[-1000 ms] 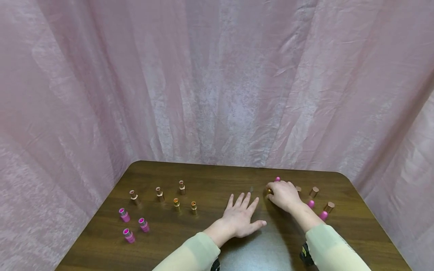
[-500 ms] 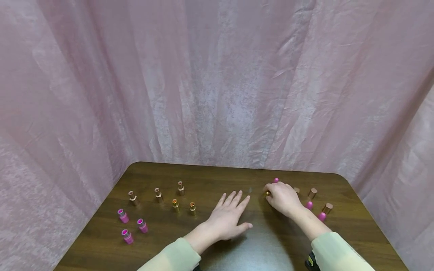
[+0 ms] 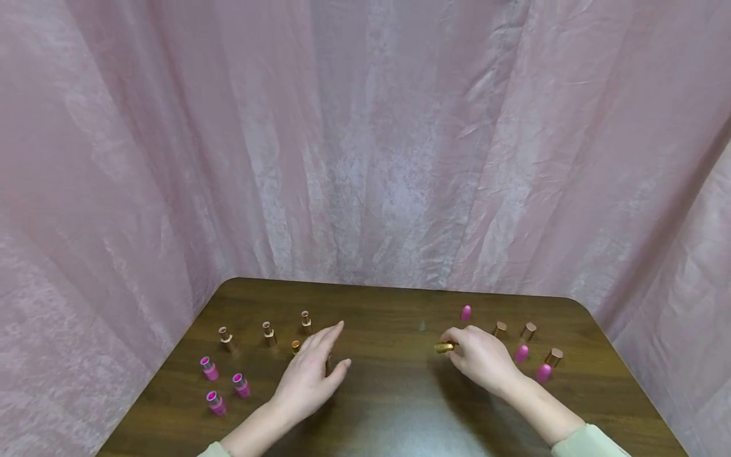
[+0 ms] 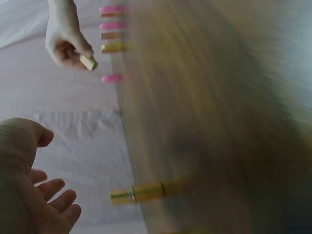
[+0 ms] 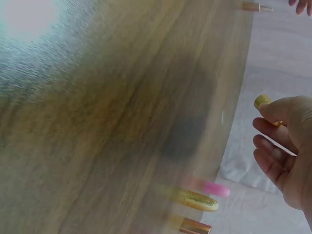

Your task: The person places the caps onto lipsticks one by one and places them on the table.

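In the head view my right hand [image 3: 485, 360] pinches a shiny gold lipstick cap [image 3: 443, 348] between thumb and index finger. The right wrist view shows the same cap [image 5: 262, 101] at the thumb tip, with the other fingers loosely bent. My left hand [image 3: 311, 377] is open, fingers relaxed and thumb apart, above the gold lipstick tubes. One uncapped gold tube [image 3: 296, 346] shows just past its fingers; another is mostly hidden behind that hand. In the left wrist view an upright gold tube [image 4: 146, 192] stands a little away from the fingertips.
Copper tubes [image 3: 269, 333] and pink tubes [image 3: 210, 368] stand uncapped on the left of the wooden table [image 3: 388, 406]. Around my right hand stand copper caps [image 3: 528, 331], pink caps [image 3: 522, 353] and another gold cap [image 5: 197, 201]. A pink curtain [image 3: 365, 158] hangs behind.
My left hand has swung leftward from mid-table to the gold tubes. My right hand has drawn slightly nearer with the gold cap, which has tilted sideways and shows more.
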`<state>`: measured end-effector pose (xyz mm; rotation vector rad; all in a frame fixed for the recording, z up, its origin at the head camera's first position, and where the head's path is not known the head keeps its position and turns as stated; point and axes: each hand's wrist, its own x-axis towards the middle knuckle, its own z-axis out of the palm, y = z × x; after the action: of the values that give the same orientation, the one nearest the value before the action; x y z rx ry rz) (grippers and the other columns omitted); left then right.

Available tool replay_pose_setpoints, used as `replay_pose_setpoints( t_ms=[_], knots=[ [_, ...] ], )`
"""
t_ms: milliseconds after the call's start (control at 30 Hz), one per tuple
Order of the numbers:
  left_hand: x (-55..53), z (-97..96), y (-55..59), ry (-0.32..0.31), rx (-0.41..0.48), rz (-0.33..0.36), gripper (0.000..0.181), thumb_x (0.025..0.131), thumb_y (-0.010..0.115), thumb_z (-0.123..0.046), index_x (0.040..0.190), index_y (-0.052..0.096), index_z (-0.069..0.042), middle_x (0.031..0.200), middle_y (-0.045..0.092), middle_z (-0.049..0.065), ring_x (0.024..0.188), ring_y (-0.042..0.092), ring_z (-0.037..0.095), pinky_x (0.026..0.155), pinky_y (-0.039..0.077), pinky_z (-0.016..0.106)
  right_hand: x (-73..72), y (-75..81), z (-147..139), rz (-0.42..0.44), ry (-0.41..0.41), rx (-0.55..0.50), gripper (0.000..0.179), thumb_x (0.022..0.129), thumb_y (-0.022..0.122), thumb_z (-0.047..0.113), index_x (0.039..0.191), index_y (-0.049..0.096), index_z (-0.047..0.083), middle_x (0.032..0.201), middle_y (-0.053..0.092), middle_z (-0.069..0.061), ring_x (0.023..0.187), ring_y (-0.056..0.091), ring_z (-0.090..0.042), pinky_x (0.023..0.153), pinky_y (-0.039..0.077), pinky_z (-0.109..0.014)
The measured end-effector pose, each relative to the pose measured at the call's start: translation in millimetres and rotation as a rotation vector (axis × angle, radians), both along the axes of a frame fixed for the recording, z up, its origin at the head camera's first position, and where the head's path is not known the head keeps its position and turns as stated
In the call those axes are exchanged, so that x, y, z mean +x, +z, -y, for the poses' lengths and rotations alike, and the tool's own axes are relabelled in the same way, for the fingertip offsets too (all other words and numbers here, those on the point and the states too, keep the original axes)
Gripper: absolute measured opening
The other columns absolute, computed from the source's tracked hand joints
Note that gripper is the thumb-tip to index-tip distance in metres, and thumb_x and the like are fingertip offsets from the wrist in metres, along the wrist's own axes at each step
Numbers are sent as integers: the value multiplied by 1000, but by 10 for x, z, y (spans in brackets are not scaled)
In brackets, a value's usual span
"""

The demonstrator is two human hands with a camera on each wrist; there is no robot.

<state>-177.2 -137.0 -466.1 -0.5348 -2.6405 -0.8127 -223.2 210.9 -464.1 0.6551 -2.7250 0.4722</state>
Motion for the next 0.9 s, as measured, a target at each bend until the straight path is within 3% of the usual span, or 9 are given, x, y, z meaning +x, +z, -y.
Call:
replay_pose_setpoints(
  t_ms=[167,267,367,500,633,767,900],
  knots=[
    [113,192,-70,100,110,122,74,93,75,-28,157,41,-11,148,53,3,126,58,23,104,47,48,123,33,33,-18,26,-8,27,77,85,12,97,73,25,88,71,14,82,64,-8,64,52,-34],
    [155,239,-118,128,180,230,73,94,74,-25,157,39,-8,147,54,2,107,66,14,85,54,38,176,40,55,-30,59,-12,28,76,87,14,97,73,25,89,71,15,81,62,-5,63,51,-32],
    [156,256,-176,137,241,316,70,95,73,-21,155,41,-4,146,54,7,90,68,6,74,53,32,215,38,75,-37,95,-25,29,76,88,14,97,74,26,90,71,17,79,59,-2,63,50,-30],
    [90,252,-261,128,306,398,67,94,72,-18,151,42,3,143,55,18,78,66,7,75,53,34,251,33,98,-44,117,-42,29,76,88,12,97,74,26,91,71,18,79,59,-1,62,50,-29],
    [-20,226,-333,93,346,422,63,92,73,-12,143,45,12,132,59,25,77,62,11,76,53,35,271,15,115,-43,110,-48,29,77,87,13,98,74,28,92,71,19,80,59,-1,64,51,-30],
    [-90,186,-378,65,474,492,55,92,68,-3,139,45,14,127,59,26,75,64,18,65,57,39,280,-20,136,-30,113,-45,28,78,87,16,99,74,28,94,71,19,83,61,-2,66,52,-31],
    [-129,157,-423,82,574,544,48,93,64,4,136,45,13,126,57,28,71,66,22,54,57,40,278,-47,151,-31,120,-35,28,78,87,17,100,74,28,95,72,17,86,64,-5,69,54,-33]
  ],
)
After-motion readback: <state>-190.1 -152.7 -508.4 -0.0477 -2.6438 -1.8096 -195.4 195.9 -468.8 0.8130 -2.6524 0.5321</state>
